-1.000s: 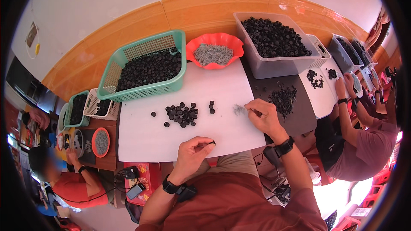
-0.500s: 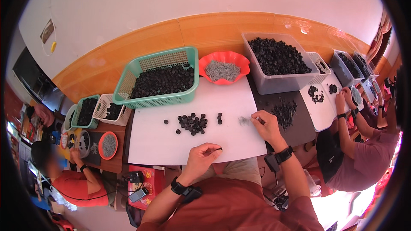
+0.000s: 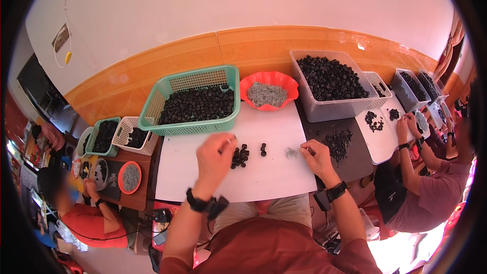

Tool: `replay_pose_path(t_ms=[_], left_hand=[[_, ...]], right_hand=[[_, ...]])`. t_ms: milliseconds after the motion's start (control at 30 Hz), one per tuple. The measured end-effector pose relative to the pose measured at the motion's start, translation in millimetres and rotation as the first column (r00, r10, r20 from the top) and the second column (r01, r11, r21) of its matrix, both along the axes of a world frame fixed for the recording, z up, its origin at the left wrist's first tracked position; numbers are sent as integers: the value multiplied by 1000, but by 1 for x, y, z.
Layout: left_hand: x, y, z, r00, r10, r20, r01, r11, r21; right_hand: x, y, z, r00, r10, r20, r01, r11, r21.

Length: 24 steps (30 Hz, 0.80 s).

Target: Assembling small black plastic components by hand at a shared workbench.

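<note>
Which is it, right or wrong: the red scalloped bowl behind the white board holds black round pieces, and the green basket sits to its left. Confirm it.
Wrong in one respect. The head view shows the red scalloped bowl holding small grey pieces, not black round ones. The rest stands: it is behind the white board, with the green basket to its left.

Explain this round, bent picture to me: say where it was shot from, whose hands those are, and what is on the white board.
There is no machine here. A wide fisheye camera on a person's head looks down, so straight edges curve. The forearms rising from the bottom are that person's own. The left hand is lifted over a small pile of black pieces on the white board; whether it grips one is too blurred to tell. The right hand rests beside a little heap of grey pins. Behind stand a green basket of black pieces, a red bowl of pins and a grey tub. Other people work alongside.
</note>
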<state>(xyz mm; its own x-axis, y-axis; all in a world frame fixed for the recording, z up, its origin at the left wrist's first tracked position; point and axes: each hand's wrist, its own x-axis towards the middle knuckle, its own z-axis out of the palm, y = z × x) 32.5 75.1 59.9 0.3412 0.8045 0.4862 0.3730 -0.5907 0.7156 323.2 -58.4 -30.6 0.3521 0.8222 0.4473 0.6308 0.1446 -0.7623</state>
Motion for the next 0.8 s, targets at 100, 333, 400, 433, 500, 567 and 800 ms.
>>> replay_pose_path(t_ms=[100, 333, 400, 433, 500, 567, 800], left_hand=[[6, 65, 13, 998, 44, 39, -51, 980, 192], [13, 88, 6, 995, 97, -20, -94, 989, 118], [21, 65, -11, 994, -22, -103, 27, 999, 47], [24, 53, -22, 985, -109, -132, 118, 991, 62], [31, 33, -38, 963, -181, -200, 196, 979, 55], [37, 19, -46, 930, -252, -267, 273, 961, 44], [52, -2, -48, 870, -217, -444, 290, 951, 104]], right_hand=[[-1, 0, 1, 1000, -2, 16, 2, 1000, 3], [0, 5, -1, 996, -26, 83, 23, 999, 42], [1, 5, -3, 997, -27, 76, 24, 999, 39], [1, 4, -1, 998, -13, 53, 11, 1000, 25], [1, 4, -1, 999, -1, 32, 1, 1000, 11], [1, 4, -3, 1000, 11, 27, -12, 1000, 29], [-2, 3, 2, 999, 9, 34, -9, 1000, 12]])
